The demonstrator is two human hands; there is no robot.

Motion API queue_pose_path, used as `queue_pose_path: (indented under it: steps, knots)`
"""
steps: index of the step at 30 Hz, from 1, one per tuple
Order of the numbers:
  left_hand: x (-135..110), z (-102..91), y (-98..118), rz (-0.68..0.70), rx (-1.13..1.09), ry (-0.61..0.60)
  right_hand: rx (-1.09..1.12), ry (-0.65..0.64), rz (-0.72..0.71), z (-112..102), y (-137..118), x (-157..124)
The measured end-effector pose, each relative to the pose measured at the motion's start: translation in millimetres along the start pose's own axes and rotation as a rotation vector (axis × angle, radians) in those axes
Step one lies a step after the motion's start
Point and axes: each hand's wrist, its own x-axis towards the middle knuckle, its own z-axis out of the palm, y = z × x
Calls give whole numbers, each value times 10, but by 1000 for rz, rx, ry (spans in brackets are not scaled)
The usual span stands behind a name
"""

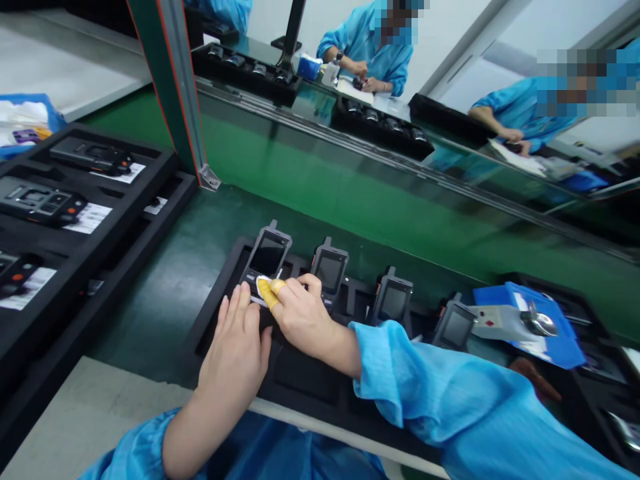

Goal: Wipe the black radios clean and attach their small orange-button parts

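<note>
A black foam tray (pixel 215 313) in front of me holds several black handheld devices standing in slots. My left hand (pixel 235 350) lies flat, fingers stretched, on the lower part of the leftmost device (pixel 267 257). My right hand (pixel 300 313), with a yellow finger cot on one finger, pinches a small white cloth (pixel 263 288) against that device's front, just below its screen. Three more devices (pixel 330 270) stand to the right in the same tray.
A second black tray (pixel 100 220) with devices and paper labels stands at left. A blue holder with a metal tool (pixel 530 323) sits at right. Beyond the green conveyor (pixel 350 193), two people in blue coats work at more trays. A green post (pixel 170 80) rises behind.
</note>
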Motion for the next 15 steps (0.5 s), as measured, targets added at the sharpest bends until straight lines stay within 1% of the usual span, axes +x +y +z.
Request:
queue_pose_path:
  steps: [1,3,6,8,10,12,15]
  knots:
    - [0,2,0,0,-1,1,19,-2,-6,2,18,19]
    - [-1,3,1,-3,4,2,18,11,12,13,138,102]
    - [1,1,5,-8,10,2,-58,9,156,51,388,268]
    - [5,1,9,-8,7,1,-86,-32,220,77,465,331]
    - [12,0,13,-8,-3,3,-62,-73,176,89,403,314]
    - [18,-9,14,-21,-41,11,-9,-91,84,79,230,227]
    - [9,-49,3,-112,-177,69,67,-90,-7,42,-39,79]
